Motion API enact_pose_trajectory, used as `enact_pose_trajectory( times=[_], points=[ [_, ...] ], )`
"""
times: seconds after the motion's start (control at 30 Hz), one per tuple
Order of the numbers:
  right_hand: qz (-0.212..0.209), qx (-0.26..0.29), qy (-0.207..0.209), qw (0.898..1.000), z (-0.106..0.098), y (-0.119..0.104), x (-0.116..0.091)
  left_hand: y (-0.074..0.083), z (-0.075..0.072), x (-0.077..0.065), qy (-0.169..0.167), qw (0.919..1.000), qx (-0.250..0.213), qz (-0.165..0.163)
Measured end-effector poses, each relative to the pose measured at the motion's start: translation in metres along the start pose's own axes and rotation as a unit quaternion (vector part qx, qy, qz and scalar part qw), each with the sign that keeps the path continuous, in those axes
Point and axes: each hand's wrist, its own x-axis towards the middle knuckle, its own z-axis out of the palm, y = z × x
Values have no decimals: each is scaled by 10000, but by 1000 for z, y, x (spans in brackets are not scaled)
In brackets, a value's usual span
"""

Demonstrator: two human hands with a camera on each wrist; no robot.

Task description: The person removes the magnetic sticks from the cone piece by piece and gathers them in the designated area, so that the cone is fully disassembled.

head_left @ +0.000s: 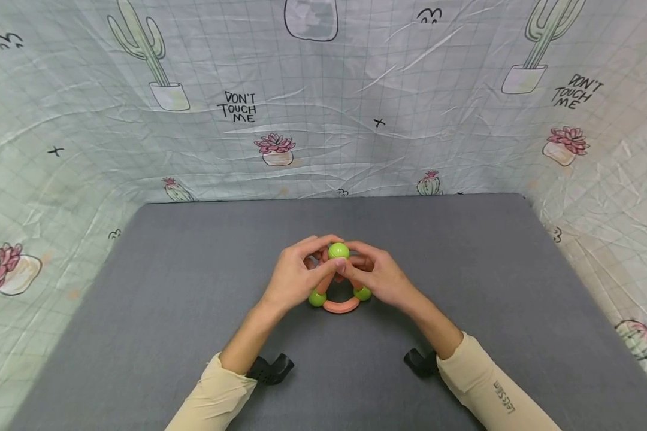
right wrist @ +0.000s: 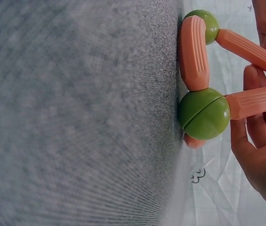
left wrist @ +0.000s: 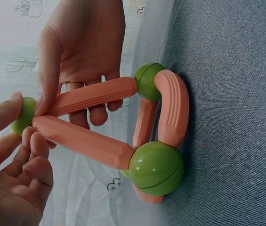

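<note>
A pyramid-like frame of ribbed orange rods and green balls stands on the grey table. My left hand [head_left: 291, 273] pinches the top green ball [head_left: 338, 251] between thumb and fingers. My right hand [head_left: 387, 279] holds an upper end of an orange rod [left wrist: 95, 95] just below that ball, thumb in front and fingers behind it. A second straight orange rod [left wrist: 83, 141] slants down from the same ball to a lower green ball [left wrist: 156, 168]. Another green ball [left wrist: 148, 81] sits at the base, and a curved orange rod [head_left: 341, 306] joins the two along the tabletop.
The grey table [head_left: 194, 269] spreads around both hands. A pale cloth [head_left: 323, 90] printed with cacti and lettering hangs behind it and along the sides. Black wrist mounts [head_left: 272, 369] jut inward from beneath both beige sleeves [head_left: 215, 392].
</note>
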Motion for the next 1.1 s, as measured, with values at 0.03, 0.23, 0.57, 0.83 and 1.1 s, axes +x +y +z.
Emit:
enact_pose_trajectory(
  times=[0.03,0.23,0.57,0.83,1.1],
  points=[
    [-9,-5,-8,10000,0,0,0,0,0,0,-1,10000,28,-6],
    [-47,-49,44,10000,0,0,1,2,1,0,20,10000,67,-8],
    [-11,-77,112,9999,1,0,3,0,1,-2,2,10000,-53,-5],
    [-75,-20,82,9999,-1,0,4,-3,0,-2,4,9997,-243,-18],
    [-79,-38,67,9999,-1,0,4,-7,-3,-5,-30,9970,-733,-259]
  ],
)
